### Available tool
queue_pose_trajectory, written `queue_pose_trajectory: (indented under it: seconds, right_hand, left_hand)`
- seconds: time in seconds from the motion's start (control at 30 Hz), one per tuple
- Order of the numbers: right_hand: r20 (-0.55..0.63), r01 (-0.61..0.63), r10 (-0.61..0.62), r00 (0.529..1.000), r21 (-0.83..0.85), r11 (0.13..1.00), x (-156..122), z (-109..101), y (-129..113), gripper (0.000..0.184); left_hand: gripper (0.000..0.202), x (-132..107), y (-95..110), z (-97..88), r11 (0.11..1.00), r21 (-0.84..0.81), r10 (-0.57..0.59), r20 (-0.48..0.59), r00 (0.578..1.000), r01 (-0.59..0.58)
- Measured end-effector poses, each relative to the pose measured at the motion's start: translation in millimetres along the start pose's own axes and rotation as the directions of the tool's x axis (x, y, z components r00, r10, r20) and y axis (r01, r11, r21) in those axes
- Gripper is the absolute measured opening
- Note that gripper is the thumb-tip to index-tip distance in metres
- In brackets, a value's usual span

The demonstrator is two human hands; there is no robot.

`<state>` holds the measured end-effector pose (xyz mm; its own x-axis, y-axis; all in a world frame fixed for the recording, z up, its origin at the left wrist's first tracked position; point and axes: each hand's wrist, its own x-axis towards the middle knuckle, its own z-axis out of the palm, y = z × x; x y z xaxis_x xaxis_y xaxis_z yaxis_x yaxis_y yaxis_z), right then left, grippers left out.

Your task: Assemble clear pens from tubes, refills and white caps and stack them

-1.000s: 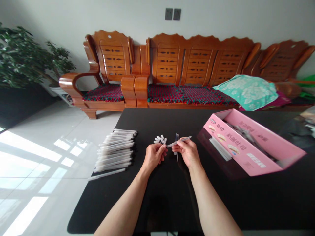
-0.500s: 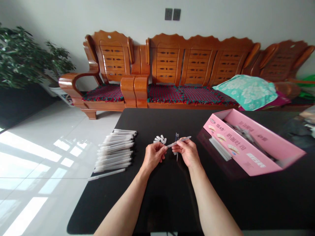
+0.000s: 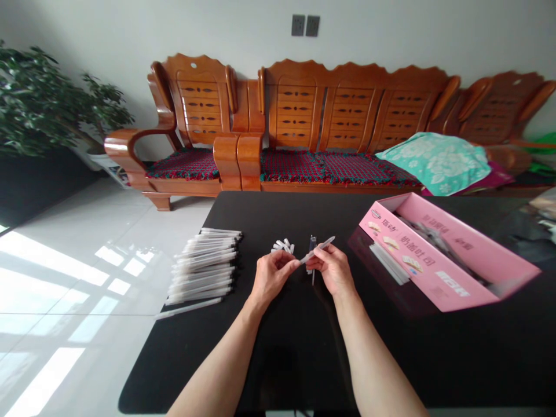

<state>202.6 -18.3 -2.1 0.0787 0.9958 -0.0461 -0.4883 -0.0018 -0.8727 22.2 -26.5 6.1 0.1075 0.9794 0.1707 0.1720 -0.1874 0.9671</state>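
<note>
A slim, whitish translucent pen barrel (image 3: 329,241) slants up to the right between my hands, above the black table (image 3: 295,347). My right hand (image 3: 333,271) grips it near the middle, fingers closed. At its lower left end, the thumb and fingers of my left hand (image 3: 273,277) are pinched together; the very tip is hidden there. Just behind my left hand lies a small heap of short white pen caps (image 3: 284,244). Partly covered by my right hand is a bunch of thin, dark-tipped refills (image 3: 313,242).
On the left of the table, many whitish pens with dark ends (image 3: 202,263) lie in a row. Several white barrels (image 3: 388,263) rest beside a pink open box (image 3: 434,272) on the right. A wooden sofa (image 3: 295,116) stands behind the table.
The pen barrel has tilted more steeply, its left end shifting slightly right and its far end rising. My left fingertips have moved slightly right. Everything else has stayed put.
</note>
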Motion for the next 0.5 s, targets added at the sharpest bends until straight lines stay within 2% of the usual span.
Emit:
queue_pose_trajectory:
  seconds: [0.07, 0.13, 0.2, 0.3, 0.37, 0.4, 0.5]
  right_hand:
    - [-0.012, 0.003, -0.003, 1.000, 0.006, 1.000, 0.7, -1.4, -1.4, 0.025]
    - [-0.023, 0.004, -0.004, 1.000, 0.011, 1.000, 1.3, -2.3, -2.7, 0.031]
    - [-0.035, 0.011, -0.010, 0.999, 0.012, 1.000, 1.3, -2.3, -4.0, 0.042]
    - [-0.038, 0.037, -0.036, 0.999, 0.015, 0.999, 0.0, -1.3, -5.4, 0.067]
    - [-0.015, 0.043, -0.043, 0.999, 0.011, 0.999, -1.1, -0.9, -5.8, 0.072]
    - [0.002, 0.037, -0.037, 0.999, 0.008, 0.999, -1.6, -1.0, -5.8, 0.066]
    - [0.052, 0.003, -0.003, 0.999, 0.009, 1.000, -2.3, -1.3, -5.2, 0.035]
  left_hand:
    - [0.024, 2.9, -2.0, -7.1, 0.996, 0.080, 0.051, -0.133, 0.990, -0.041]
    - [0.020, 7.2, -7.4, -15.6, 0.982, 0.186, 0.086, -0.277, 0.957, -0.034]
    - [0.016, 11.6, -14.7, -22.7, 0.956, 0.292, 0.134, -0.342, 0.930, -0.031]
    - [0.020, 16.0, -24.0, -26.8, 0.903, 0.419, 0.209, -0.239, 0.948, -0.093]
    - [0.024, 17.2, -27.4, -25.3, 0.861, 0.489, 0.235, -0.142, 0.962, -0.138]
    - [0.025, 17.4, -28.3, -24.1, 0.838, 0.524, 0.238, -0.102, 0.966, -0.151]
    - [0.025, 16.8, -29.0, -21.3, 0.764, 0.628, 0.212, -0.029, 0.977, -0.147]
